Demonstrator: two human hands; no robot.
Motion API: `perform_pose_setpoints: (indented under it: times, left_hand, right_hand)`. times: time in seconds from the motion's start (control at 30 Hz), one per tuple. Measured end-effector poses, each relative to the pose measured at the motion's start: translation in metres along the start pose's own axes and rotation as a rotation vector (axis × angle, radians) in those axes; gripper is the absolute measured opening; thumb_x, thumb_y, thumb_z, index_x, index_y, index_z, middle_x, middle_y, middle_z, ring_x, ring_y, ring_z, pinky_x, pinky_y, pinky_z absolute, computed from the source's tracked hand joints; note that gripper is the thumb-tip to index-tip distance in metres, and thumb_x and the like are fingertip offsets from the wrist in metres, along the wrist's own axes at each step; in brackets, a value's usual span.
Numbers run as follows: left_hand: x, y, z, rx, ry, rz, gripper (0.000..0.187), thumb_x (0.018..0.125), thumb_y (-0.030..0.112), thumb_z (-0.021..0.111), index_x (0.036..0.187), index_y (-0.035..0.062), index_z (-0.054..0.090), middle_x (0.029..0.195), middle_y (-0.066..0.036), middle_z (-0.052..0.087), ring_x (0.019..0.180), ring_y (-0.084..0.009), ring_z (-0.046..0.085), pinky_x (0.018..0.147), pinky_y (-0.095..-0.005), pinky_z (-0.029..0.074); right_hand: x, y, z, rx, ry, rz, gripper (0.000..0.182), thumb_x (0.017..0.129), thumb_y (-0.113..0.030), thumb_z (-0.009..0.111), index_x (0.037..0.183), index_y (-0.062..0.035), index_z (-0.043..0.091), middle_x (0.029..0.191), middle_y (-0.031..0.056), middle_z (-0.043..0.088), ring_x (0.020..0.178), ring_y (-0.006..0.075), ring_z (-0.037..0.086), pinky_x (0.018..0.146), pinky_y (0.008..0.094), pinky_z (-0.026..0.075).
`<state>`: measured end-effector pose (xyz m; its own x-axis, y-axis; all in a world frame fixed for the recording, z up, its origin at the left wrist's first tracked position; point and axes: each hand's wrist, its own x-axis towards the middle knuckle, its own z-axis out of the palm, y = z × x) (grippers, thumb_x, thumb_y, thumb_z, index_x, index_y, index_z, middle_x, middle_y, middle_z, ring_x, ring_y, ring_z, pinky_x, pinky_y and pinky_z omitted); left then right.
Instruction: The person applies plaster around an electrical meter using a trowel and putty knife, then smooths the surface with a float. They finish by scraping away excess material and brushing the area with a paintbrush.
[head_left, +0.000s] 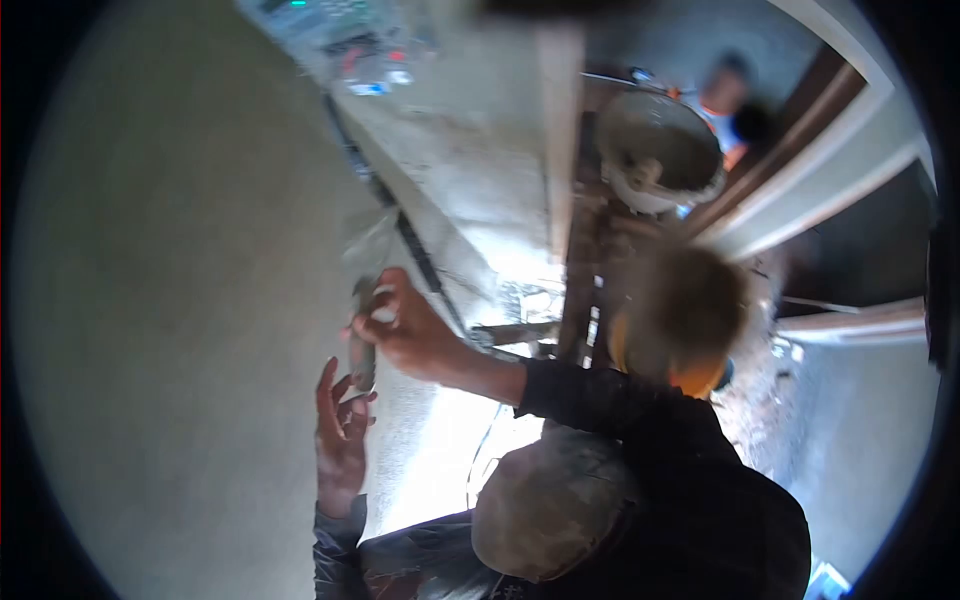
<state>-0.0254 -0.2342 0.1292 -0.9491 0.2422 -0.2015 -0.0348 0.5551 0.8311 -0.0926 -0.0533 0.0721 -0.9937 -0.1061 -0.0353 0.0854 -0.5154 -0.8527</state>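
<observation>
My right hand [410,325], reaching in from a dark sleeve, closes its thumb and fingers round the handle of a trowel [363,350]. The blade points up along the grey wall [200,300] and is smeared by motion. My left hand [342,440] is just below, palm toward the handle's lower end, with its fingers apart and slightly bent. Its fingertips are right at the end of the handle.
A patterned cap [550,510] is at the bottom centre, between dark-clothed shoulders. Another person's blurred head [685,300] is right of centre. Beyond stands a mortar-stained bucket [660,150] on wooden planks [585,250]. A further blurred person [725,90] is behind it. A plastic bag [350,45] is at upper left.
</observation>
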Motion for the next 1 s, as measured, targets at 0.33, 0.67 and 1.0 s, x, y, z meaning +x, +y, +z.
perform_pose_setpoints:
  times: [0.33, 0.67, 1.0]
  left_hand:
    - [0.011, -0.007, 0.036, -0.362, -0.417, -0.134, 0.057, 0.103, 0.054, 0.049, 0.124, 0.0012, 0.049, 0.081, -0.003, 0.054, 0.076, -0.0145, 0.055, 0.077, -0.0339, 0.048]
    - [0.015, -0.014, 0.026, -0.210, -0.375, -0.056, 0.032, 0.107, 0.034, 0.048, 0.114, 0.0028, 0.049, 0.083, -0.004, 0.053, 0.078, -0.0148, 0.055, 0.077, -0.0339, 0.049]
    - [0.002, -0.024, 0.017, -0.088, -0.394, -0.107, 0.025, 0.107, 0.023, 0.047, 0.118, 0.0006, 0.049, 0.083, -0.007, 0.061, 0.077, -0.0157, 0.062, 0.075, -0.0333, 0.052]
  right_hand:
    - [-0.112, -0.072, -0.114, -0.748, -0.047, 0.044, 0.025, 0.098, -0.024, 0.068, 0.111, -0.0028, 0.065, 0.094, 0.0088, 0.071, 0.088, 0.0146, 0.071, 0.073, 0.0327, 0.056]
    - [-0.263, 0.039, -0.350, -2.027, 0.084, 0.477, 0.023, 0.088, -0.011, 0.058, 0.104, -0.0037, 0.073, 0.104, 0.0179, 0.071, 0.093, 0.0298, 0.072, 0.082, 0.0427, 0.058]
    - [-0.260, 0.031, -0.348, -1.828, 0.245, 0.487, 0.044, 0.091, -0.015, 0.062, 0.133, -0.0041, 0.057, 0.119, 0.0187, 0.068, 0.106, 0.0317, 0.069, 0.090, 0.0406, 0.057]
